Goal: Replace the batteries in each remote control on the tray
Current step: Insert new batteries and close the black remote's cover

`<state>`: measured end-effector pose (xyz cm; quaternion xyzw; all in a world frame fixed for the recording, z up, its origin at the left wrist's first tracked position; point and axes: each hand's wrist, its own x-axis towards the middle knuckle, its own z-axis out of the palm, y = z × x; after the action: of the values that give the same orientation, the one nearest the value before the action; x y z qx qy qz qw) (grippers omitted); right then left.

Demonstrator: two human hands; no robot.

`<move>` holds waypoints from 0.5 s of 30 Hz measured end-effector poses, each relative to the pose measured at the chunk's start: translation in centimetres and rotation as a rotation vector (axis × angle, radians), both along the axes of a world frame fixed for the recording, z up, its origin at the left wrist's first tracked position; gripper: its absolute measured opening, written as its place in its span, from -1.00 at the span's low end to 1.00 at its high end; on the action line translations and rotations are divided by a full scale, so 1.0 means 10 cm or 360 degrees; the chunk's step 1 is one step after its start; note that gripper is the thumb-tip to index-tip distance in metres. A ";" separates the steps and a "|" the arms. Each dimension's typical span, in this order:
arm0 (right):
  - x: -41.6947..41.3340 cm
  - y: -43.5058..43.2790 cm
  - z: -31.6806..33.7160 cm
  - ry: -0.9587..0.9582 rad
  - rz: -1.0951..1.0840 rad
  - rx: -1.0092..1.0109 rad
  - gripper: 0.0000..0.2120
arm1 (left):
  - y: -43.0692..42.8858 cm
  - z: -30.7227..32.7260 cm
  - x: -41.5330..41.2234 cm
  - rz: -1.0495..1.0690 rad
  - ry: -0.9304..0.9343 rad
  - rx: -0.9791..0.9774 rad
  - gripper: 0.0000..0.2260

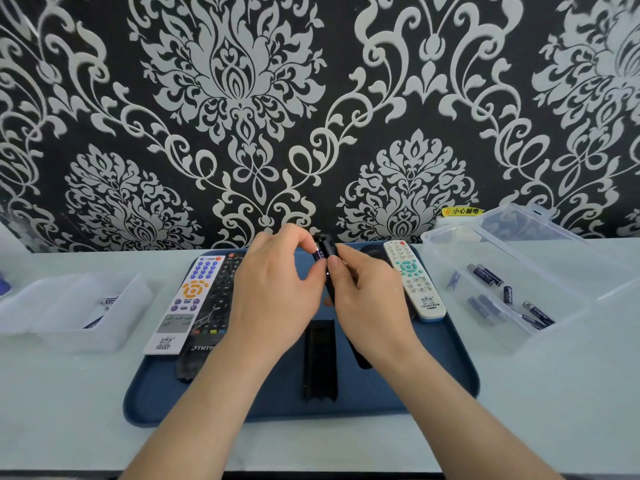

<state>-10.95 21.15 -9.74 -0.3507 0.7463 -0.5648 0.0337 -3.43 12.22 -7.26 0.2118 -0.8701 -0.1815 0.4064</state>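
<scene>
Pale tabletop (69,393) bearing blue tray (433,368); above tray's middle, battery (319,254) pinched in left hand (277,296), black remote (329,245) gripped in right hand (367,296); black cover (320,358) lying on tray.

We see a matt blue plastic tray (433,358) on a smooth, pale desk (554,393). Beside it are a clear glossy plastic box (446,268) and a frosted plastic box (114,327). The black remote (211,320) looks shiny, and the wallpaper (242,98) is embossed.

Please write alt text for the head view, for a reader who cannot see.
The right hand holds a slim black remote control over a dark blue tray; the left hand pinches a small battery at its far end.
</scene>
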 end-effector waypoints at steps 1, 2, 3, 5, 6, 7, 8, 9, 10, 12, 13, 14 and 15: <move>0.00 0.00 0.01 -0.0010 -0.0004 0.0010 -0.73 | -0.02 0.00 -0.01 -0.0003 0.0007 0.0047 -0.84; -0.01 0.01 0.01 -0.0015 -0.0008 0.0018 -0.73 | -0.04 0.00 -0.02 -0.0008 0.0009 0.0084 -0.84; -0.01 0.01 0.01 -0.0015 -0.0008 0.0022 -0.73 | -0.06 0.00 -0.03 -0.0015 0.0011 0.0108 -0.84; -0.01 0.01 0.01 -0.0006 0.0000 0.0036 -0.71 | -0.10 0.01 -0.05 -0.0027 0.0040 0.0140 -0.82; 0.00 0.01 0.00 -0.0008 0.0008 0.0042 -0.69 | -0.11 0.02 -0.05 -0.0034 0.0056 0.0169 -0.81; 0.01 0.00 0.00 -0.0011 0.0017 0.0045 -0.68 | -0.12 0.02 -0.06 -0.0044 0.0067 0.0212 -0.80; 0.02 0.00 0.00 -0.0017 0.0024 0.0041 -0.68 | -0.12 0.03 -0.06 -0.0059 0.0077 0.0258 -0.80; 0.02 -0.01 0.00 -0.0027 0.0031 0.0034 -0.68 | -0.13 0.03 -0.06 -0.0077 0.0090 0.0300 -0.80; 0.02 -0.01 -0.01 -0.0041 0.0041 0.0024 -0.69 | -0.14 0.03 -0.06 -0.0098 0.0106 0.0342 -0.80; 0.03 -0.02 -0.01 -0.0070 0.0075 0.0004 -0.70 | -0.15 0.04 -0.06 -0.0149 0.0153 0.0454 -0.78; 0.04 -0.01 -0.01 -0.0080 0.0088 -0.0008 -0.70 | -0.15 0.04 -0.06 -0.0174 0.0181 0.0521 -0.77; 0.04 -0.01 -0.01 -0.0089 0.0094 -0.0007 -0.71 | -0.15 0.05 -0.06 -0.0193 0.0207 0.0594 -0.76; 0.04 -0.01 -0.01 -0.0112 0.0103 -0.0005 -0.73 | -0.15 0.05 -0.06 -0.0211 0.0232 0.0671 -0.75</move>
<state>-10.55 21.08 -9.82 -0.3547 0.7319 -0.5766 0.0776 -4.07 10.72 -6.77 0.2206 -0.7932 -0.4005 0.4021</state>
